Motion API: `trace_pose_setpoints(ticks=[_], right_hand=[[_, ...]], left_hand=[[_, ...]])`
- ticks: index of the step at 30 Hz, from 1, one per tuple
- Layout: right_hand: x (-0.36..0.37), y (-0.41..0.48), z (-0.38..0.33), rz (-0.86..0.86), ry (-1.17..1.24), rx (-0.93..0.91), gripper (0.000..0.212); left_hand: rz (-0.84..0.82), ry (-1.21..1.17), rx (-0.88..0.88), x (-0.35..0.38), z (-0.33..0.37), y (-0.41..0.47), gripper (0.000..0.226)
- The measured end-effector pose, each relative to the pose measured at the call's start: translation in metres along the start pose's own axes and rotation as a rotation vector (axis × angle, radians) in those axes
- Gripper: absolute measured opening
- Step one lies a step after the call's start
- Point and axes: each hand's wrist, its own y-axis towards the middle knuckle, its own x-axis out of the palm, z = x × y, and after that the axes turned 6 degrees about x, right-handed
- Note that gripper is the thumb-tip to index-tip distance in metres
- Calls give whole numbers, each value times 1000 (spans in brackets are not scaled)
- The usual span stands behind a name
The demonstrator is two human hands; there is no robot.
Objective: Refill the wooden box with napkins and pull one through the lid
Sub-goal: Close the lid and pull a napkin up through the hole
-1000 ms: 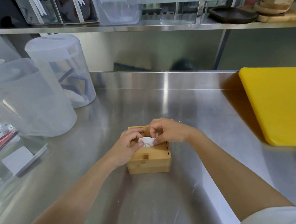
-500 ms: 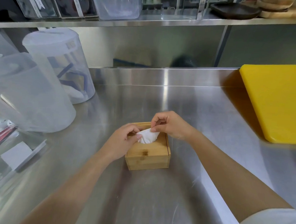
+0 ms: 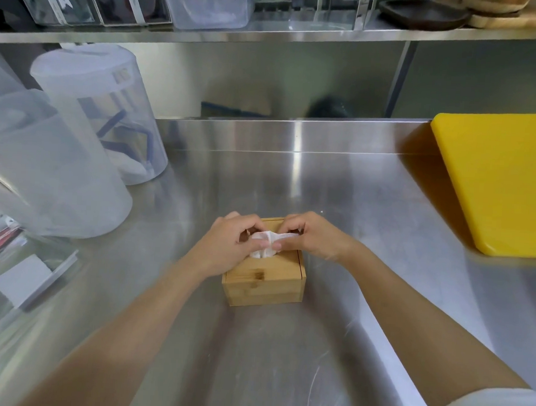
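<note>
Brushed stainless-steel table (image 3: 339, 188) with what is carried on it

A small square wooden box (image 3: 264, 283) is set near the middle of the table. A thick yellow plastic cutting board (image 3: 504, 181) lies at the right edge, well apart from the box. Two tall translucent plastic lidded containers (image 3: 44, 175) (image 3: 116, 117) are stood at the left, just beside each other.
</note>
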Motion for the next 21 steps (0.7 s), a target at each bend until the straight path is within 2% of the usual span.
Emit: trace_pose_setpoints(ticks=[3, 5, 7, 9, 12, 18, 21], right_hand=[[0, 2, 2, 27, 12, 12, 11], [-1, 2, 2, 21, 6, 26, 13], [-2, 3, 2, 19, -1, 40, 12], [-2, 2, 1, 19, 14, 48, 6], [-3, 3, 4, 20, 41, 45, 14], [-3, 2, 5, 44, 137, 38, 2], [-3, 3, 8, 100, 217, 23, 11]], left_hand=[[-142, 70, -70, -9, -7, 1, 10], [-163, 89, -83, -14, -8, 3, 14], [-150, 98, -73, -15, -5, 4, 20], [-122, 48, -44, -13, 0, 5, 13], [-124, -66, -35, -11, 6, 4, 4], [-61, -166, -104, -19, 0, 1, 13], [-18, -198, -136, -20, -3, -1, 20]])
